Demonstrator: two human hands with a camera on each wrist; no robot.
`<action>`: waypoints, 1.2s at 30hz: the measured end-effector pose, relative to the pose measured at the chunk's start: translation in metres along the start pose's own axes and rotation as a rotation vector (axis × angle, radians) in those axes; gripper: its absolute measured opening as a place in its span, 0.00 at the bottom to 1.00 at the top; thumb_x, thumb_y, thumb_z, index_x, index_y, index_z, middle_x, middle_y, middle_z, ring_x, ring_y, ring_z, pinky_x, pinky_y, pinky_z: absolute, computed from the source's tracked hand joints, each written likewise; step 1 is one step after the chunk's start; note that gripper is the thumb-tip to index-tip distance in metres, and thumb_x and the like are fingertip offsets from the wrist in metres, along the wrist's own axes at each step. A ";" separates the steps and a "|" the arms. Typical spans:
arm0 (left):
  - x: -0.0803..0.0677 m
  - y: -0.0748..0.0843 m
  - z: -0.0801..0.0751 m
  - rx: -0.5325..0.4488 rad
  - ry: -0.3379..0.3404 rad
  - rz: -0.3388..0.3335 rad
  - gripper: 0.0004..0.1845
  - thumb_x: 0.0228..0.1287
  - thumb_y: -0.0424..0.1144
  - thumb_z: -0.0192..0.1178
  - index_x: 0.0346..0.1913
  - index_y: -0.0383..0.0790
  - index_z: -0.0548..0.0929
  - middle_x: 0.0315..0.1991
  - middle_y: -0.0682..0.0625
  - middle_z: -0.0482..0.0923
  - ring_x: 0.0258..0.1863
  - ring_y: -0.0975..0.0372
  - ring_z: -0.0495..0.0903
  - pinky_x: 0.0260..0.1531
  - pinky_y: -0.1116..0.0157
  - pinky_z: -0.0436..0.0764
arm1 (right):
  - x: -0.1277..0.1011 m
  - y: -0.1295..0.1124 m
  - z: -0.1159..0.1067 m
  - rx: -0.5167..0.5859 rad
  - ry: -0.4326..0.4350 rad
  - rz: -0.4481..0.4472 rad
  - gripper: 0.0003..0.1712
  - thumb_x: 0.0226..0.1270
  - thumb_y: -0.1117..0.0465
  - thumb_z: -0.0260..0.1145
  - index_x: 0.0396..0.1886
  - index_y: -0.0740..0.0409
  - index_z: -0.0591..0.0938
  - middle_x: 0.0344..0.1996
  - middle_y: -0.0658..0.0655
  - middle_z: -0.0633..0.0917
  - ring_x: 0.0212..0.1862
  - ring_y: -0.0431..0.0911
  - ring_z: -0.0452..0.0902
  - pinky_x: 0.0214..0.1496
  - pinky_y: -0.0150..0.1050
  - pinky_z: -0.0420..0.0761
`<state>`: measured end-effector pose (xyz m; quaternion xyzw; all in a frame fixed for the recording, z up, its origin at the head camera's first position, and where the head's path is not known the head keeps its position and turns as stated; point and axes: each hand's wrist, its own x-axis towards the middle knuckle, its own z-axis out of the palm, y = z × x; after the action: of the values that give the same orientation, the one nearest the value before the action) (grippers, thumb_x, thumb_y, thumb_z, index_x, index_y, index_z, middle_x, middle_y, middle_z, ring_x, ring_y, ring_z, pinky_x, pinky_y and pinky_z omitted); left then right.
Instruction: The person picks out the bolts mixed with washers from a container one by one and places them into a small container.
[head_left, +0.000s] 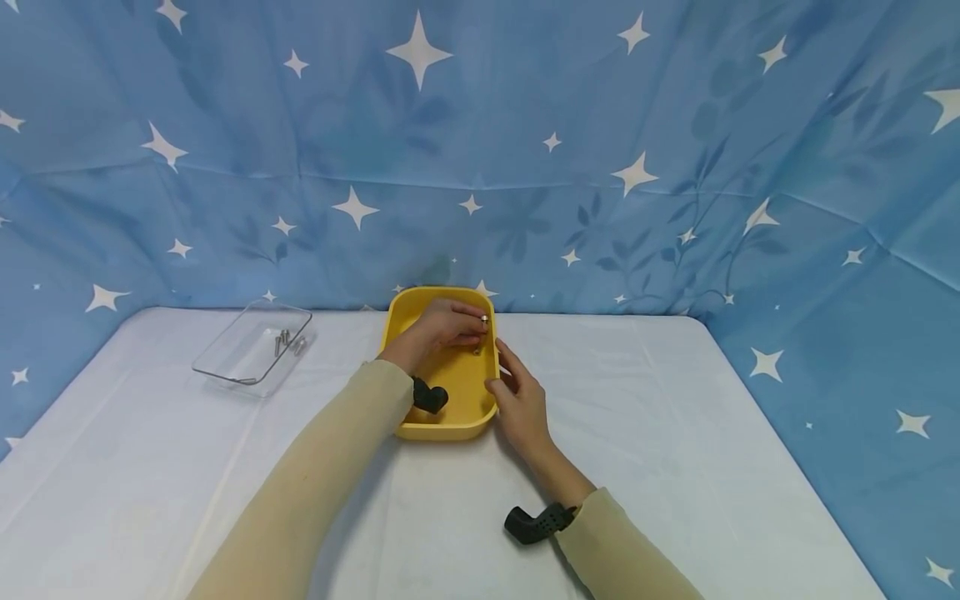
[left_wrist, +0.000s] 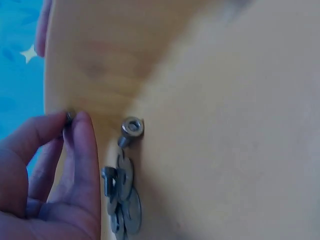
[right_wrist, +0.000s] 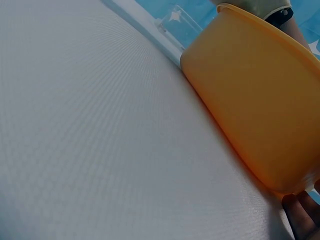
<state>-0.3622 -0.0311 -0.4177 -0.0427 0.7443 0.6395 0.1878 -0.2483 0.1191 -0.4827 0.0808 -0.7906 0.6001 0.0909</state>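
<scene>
A yellow bin (head_left: pixel 442 432) stands near the table's back edge. My left hand (head_left: pixel 450 325) reaches into it and pinches a small metal screw (head_left: pixel 484 317) between thumb and fingertips, close to the right wall. Most of that screw is hidden by the fingers. Inside the bin, in the left wrist view, lie a socket-head screw (left_wrist: pixel 131 127), a second screw (left_wrist: pixel 108 182) and several flat washers (left_wrist: pixel 132 215). Outside the bin's right side, my right hand (head_left: pixel 522 408) holds the wall, thumb at the rim and fingers along the outside.
To the left stands a clear rectangular box (head_left: pixel 232 354) with several screws (head_left: pixel 283 340) in it. A white cloth (head_left: pixel 637 467) covers the table. Behind it hangs a blue curtain (head_left: pixel 495 150) with white stars.
</scene>
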 end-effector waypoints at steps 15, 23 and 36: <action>-0.013 0.007 -0.004 0.066 0.006 0.008 0.15 0.66 0.29 0.66 0.55 0.34 0.87 0.52 0.36 0.86 0.44 0.54 0.89 0.56 0.56 0.86 | 0.000 0.000 0.003 0.017 -0.002 -0.033 0.35 0.69 0.67 0.57 0.76 0.49 0.68 0.69 0.61 0.77 0.65 0.56 0.80 0.66 0.51 0.82; -0.026 0.020 -0.014 0.088 -0.002 0.011 0.15 0.67 0.31 0.66 0.55 0.34 0.87 0.52 0.38 0.86 0.51 0.49 0.88 0.58 0.55 0.85 | 0.001 -0.001 -0.001 0.015 0.007 -0.024 0.34 0.70 0.68 0.56 0.76 0.50 0.68 0.69 0.61 0.77 0.65 0.56 0.80 0.65 0.53 0.81; -0.043 0.028 -0.046 0.065 0.004 0.062 0.20 0.68 0.31 0.64 0.62 0.31 0.81 0.58 0.33 0.82 0.59 0.44 0.82 0.63 0.52 0.82 | 0.002 0.001 0.000 0.027 0.007 -0.002 0.35 0.70 0.66 0.56 0.76 0.47 0.69 0.68 0.60 0.78 0.66 0.55 0.79 0.66 0.52 0.81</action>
<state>-0.3415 -0.0777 -0.3718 -0.0150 0.7660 0.6204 0.1675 -0.2502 0.1195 -0.4832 0.0808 -0.7819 0.6111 0.0931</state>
